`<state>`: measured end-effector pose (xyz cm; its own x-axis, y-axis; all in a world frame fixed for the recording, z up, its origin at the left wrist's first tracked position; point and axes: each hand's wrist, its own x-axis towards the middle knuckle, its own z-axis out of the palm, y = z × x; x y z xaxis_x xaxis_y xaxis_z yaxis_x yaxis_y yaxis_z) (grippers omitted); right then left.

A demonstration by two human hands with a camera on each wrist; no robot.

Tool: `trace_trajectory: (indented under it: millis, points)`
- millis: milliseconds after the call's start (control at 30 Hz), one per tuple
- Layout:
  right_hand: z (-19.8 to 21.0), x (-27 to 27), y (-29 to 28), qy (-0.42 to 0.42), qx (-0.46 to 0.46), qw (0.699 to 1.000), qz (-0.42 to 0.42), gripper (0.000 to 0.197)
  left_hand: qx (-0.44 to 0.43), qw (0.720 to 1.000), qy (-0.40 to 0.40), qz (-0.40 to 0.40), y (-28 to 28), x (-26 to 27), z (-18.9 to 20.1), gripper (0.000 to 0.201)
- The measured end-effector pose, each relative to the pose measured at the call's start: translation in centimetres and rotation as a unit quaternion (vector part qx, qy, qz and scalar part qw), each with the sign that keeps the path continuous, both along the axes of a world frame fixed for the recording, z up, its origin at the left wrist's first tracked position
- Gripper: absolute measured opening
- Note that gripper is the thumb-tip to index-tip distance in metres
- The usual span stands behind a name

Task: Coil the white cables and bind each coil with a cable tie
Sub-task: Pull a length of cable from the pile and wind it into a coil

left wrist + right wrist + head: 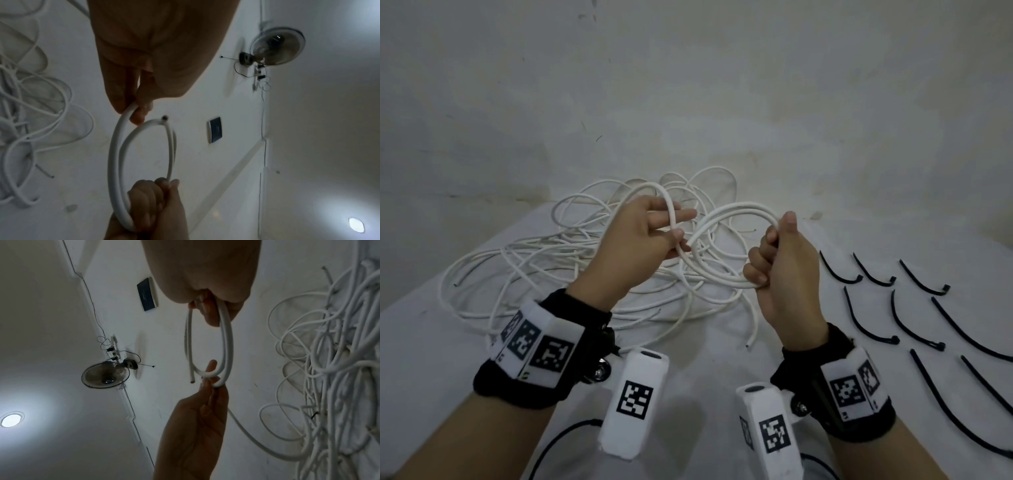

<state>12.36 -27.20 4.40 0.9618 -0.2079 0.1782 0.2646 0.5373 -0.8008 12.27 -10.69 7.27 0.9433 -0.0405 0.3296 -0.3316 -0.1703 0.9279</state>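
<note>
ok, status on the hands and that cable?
Right hand grips the started coil, about two loops. Left hand pinches the same cable, feeding the next loop. Loose cable pile trails behind. Cable ties lie untouched at right.

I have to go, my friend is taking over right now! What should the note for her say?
Right hand grips a small, started coil of white cable. Left hand pinches the next stretch of that cable, feeding it in. The tangled pile of white cables lies on the table behind the hands. Black cable ties lie unused on the right. No bound coil shows. Left: finish coiling, tie it, then the rest.
</note>
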Motion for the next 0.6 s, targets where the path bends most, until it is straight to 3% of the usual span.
trace_trajectory:
  millis: [200,367,433,600]
  points:
    - [-0.5,0.1,0.2,0.007,-0.068,0.998,-0.004,0.041,0.152,0.988,-0.025,-0.01,-0.4,0.0,0.0,0.032]
    - [-0.6,-0.1,0.4,0.003,-0.102,0.995,-0.008,0.041,0.091,0.992,0.053,-0.074,-0.8,-0.1,0.7,0.037]
    - [-0.7,-0.2,0.5,0.001,-0.103,0.995,-0.003,0.041,0.068,0.995,0.038,-0.069,-1.5,-0.4,0.8,0.032]
    - [-0.7,-0.4,0.7,0.0,-0.094,0.995,0.022,0.039,0.029,0.994,0.042,-0.093,-2.8,0.1,0.2,0.046]
